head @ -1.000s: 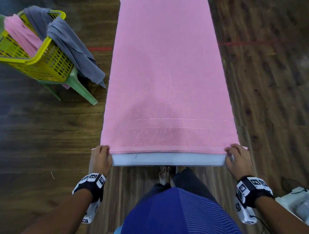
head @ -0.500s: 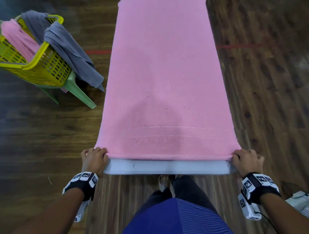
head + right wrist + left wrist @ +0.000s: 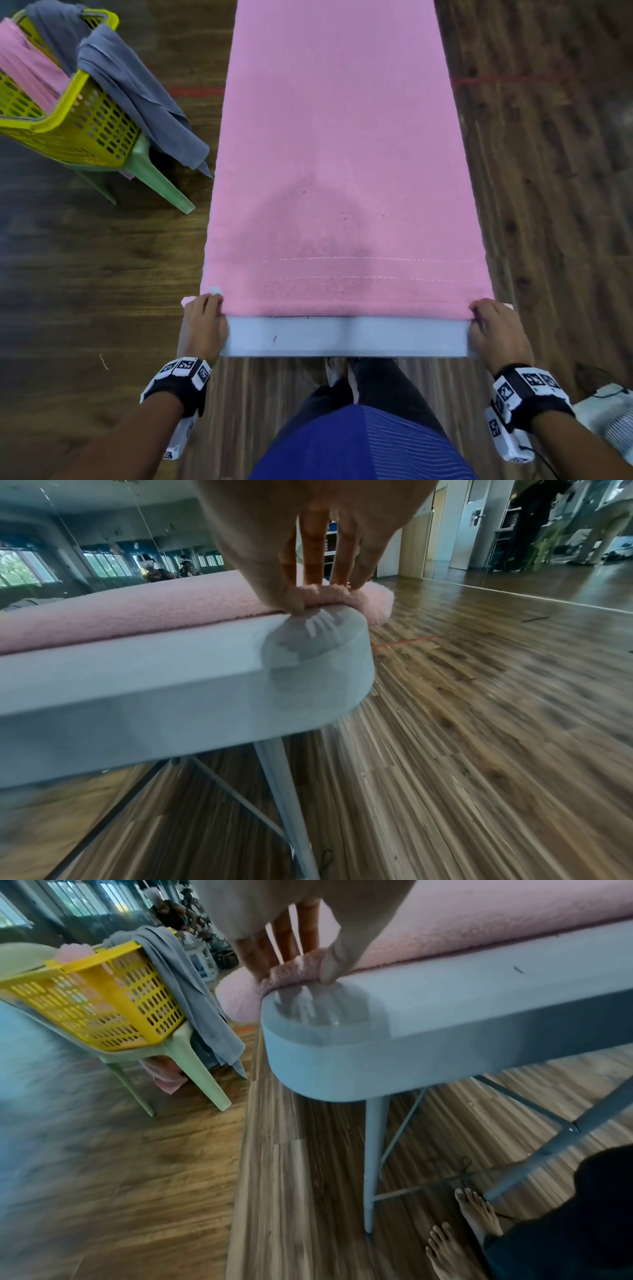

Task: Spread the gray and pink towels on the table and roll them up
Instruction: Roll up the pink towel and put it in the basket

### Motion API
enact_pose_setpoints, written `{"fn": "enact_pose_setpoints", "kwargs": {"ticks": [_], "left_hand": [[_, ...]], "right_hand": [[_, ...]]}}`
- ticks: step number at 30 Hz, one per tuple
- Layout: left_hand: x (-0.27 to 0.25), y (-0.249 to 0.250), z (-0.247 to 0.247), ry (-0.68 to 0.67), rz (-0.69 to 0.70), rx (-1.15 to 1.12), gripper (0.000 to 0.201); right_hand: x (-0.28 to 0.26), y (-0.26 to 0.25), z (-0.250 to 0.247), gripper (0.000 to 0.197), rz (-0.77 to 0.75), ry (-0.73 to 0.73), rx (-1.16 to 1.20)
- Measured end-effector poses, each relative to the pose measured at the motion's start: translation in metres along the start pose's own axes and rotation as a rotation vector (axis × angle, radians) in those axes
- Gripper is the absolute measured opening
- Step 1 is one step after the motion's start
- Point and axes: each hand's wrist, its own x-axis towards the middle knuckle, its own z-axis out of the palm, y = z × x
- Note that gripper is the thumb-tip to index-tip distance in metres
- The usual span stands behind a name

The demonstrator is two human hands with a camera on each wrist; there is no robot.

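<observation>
A pink towel (image 3: 342, 154) lies spread flat along the narrow grey table (image 3: 346, 337), its near hem a little back from the table's front edge. My left hand (image 3: 202, 322) pinches the towel's near left corner (image 3: 291, 969), thumb under and fingers on top. My right hand (image 3: 496, 329) pinches the near right corner (image 3: 325, 593) the same way. A gray towel (image 3: 133, 92) hangs over the rim of a yellow basket (image 3: 78, 126) at the left, and another pink towel (image 3: 30, 72) lies inside it.
The basket stands on a green plastic stool (image 3: 157, 178) left of the table. The wooden floor (image 3: 555, 171) runs along both sides. A white device with a cable (image 3: 609, 421) sits on the floor at my right. My bare feet (image 3: 462, 1229) stand by the table's metal legs (image 3: 373, 1150).
The towel's near hem has slid back from the table's front edge, baring a wider grey strip. Both hands stay at the near corners.
</observation>
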Motion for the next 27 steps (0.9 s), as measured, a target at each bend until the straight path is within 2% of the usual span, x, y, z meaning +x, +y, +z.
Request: {"fn": "enact_pose_setpoints", "kwargs": {"ticks": [4, 5, 7, 9, 11, 13, 17, 22, 27], "left_hand": [[0.008, -0.003, -0.012, -0.053, -0.002, 0.084, 0.022], [0.01, -0.004, -0.017, -0.098, -0.003, 0.138, 0.028], [0.015, -0.002, -0.023, -0.187, 0.003, 0.24, 0.034], [0.021, 0.0, -0.027, -0.226, -0.007, 0.278, 0.025], [0.027, 0.002, -0.027, -0.187, -0.042, 0.261, 0.012], [0.03, 0.004, -0.025, -0.154, -0.054, 0.277, 0.023], [0.025, 0.004, -0.014, -0.179, 0.098, 0.215, 0.039], [0.023, -0.002, -0.007, -0.103, 0.08, 0.067, 0.033], [0.028, 0.007, -0.021, -0.08, 0.034, 0.052, 0.015]], "right_hand": [[0.008, -0.001, -0.007, 0.022, 0.054, 0.06, 0.006], [0.01, -0.002, -0.01, 0.018, 0.049, 0.064, -0.022], [0.016, -0.003, -0.015, 0.015, 0.04, 0.024, -0.148], [0.022, -0.007, -0.017, 0.022, 0.08, -0.042, -0.226], [0.024, -0.013, -0.017, 0.017, 0.15, -0.035, -0.232], [0.025, -0.016, -0.014, 0.017, 0.185, 0.018, -0.221], [0.019, -0.012, -0.001, 0.023, 0.019, 0.038, -0.068], [0.019, -0.009, 0.002, 0.041, -0.022, 0.06, -0.032], [0.026, -0.008, -0.004, 0.024, -0.012, 0.097, -0.024]]}}
